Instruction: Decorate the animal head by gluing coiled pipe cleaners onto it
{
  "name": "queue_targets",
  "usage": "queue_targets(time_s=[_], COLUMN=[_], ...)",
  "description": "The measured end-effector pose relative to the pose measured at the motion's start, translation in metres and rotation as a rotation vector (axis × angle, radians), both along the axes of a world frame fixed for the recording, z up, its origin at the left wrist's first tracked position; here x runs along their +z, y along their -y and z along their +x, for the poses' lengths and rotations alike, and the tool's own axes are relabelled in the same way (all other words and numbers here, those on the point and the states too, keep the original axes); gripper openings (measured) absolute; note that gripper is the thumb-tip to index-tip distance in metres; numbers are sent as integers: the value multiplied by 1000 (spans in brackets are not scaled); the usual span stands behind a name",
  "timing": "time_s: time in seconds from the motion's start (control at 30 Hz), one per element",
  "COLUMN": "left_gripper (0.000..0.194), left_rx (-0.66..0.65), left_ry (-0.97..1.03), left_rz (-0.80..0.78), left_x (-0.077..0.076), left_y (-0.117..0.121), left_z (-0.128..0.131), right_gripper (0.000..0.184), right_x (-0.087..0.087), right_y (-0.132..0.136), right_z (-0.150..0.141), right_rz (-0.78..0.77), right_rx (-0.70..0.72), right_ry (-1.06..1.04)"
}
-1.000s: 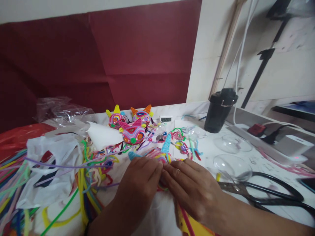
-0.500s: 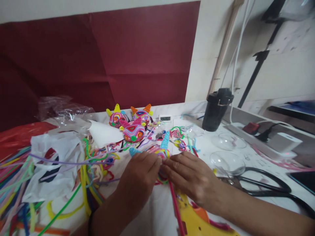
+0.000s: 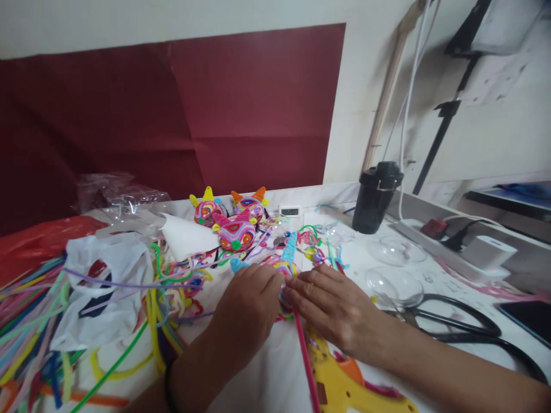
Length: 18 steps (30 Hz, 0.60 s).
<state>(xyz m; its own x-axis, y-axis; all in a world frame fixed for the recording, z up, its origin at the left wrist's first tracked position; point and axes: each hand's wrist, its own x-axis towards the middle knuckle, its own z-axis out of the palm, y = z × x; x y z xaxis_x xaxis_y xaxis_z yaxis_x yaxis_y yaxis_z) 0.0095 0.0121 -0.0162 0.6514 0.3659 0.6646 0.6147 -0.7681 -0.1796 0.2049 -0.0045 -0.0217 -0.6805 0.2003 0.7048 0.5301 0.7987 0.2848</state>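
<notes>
Between my two hands is a round animal head made of coiled pipe cleaners (image 3: 284, 268), with two light-blue ears standing up from it. My left hand (image 3: 252, 298) wraps its left side with the fingers closed. From the right, my right hand (image 3: 338, 310) presses its bent fingers on the front, the fingertips close to those of my left hand. A dark-pink pipe cleaner (image 3: 305, 361) hangs down from the head toward me, below the right fingertips. My hands hide most of the head's front, and I cannot tell whether the right fingers pinch the pink strand.
Three similar heads (image 3: 236, 234) stand behind. Loose pipe cleaners (image 3: 32, 327) and a white plastic bag (image 3: 101, 292) lie left. At right are clear plastic domes (image 3: 394, 285), black-handled scissors (image 3: 456, 327), a black cup (image 3: 375, 198) and a power strip (image 3: 482, 267). A yellow plastic piece (image 3: 344, 390) lies in front.
The camera view has shifted slightly, so the background sits a little lower. Both hands stay on the head, with only a slight shift of the fingers.
</notes>
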Motion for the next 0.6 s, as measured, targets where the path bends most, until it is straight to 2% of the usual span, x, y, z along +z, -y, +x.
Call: queue_targets(time_s=[0.37, 0.6], left_gripper=[24, 25], left_rx=[-26, -12], left_ry=[-35, -63], left_rz=[-6, 13], left_x=[-1, -2], left_y=[-5, -3], left_z=[1, 3], right_gripper=[33, 27], right_x=[0, -7], right_y=[-2, -1], right_z=[-2, 1], right_rz=[26, 77], right_rx=[-14, -30], right_ry=[1, -35])
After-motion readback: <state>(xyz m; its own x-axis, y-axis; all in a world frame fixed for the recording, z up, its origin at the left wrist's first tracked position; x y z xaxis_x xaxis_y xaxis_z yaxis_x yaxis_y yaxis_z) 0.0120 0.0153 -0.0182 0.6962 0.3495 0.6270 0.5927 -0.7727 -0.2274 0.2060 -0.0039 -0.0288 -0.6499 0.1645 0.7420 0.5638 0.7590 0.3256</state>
